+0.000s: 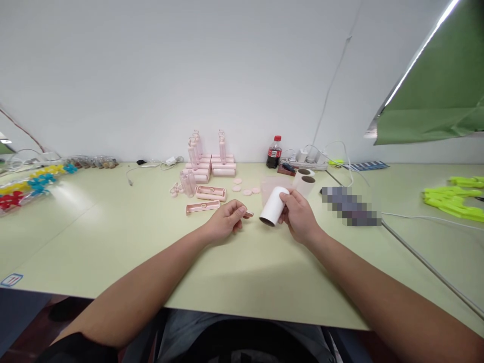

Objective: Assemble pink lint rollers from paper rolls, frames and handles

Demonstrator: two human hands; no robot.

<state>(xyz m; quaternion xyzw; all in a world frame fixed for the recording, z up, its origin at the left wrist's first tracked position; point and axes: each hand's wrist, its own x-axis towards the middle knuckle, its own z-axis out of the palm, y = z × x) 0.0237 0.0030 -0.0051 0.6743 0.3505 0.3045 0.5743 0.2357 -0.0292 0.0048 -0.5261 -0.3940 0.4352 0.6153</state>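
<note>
My right hand [298, 214] grips a white tube [275, 205], tilted with its dark open end down toward the left. Just left of it, my left hand [227, 221] pinches a small pink disc [248, 214]. Several flat pink discs [247, 192] lie on the table behind my hands. Two open pink half-round cases [202, 206] rest behind my left hand, beside clear pink cylinders [187, 182]. Farther back, pink bottles [222, 148] with loops stand among pink cases [224, 170]. Two more white tubes [307, 186] stand behind my right hand.
A cola bottle [274, 153] stands by the wall, next to a power strip [304, 164] with cables. Right of my hand lies a blurred-out object [350, 205]. Bright yellow-green parts [454, 201] are at the far right, colourful bagged pieces [38, 182] at the far left.
</note>
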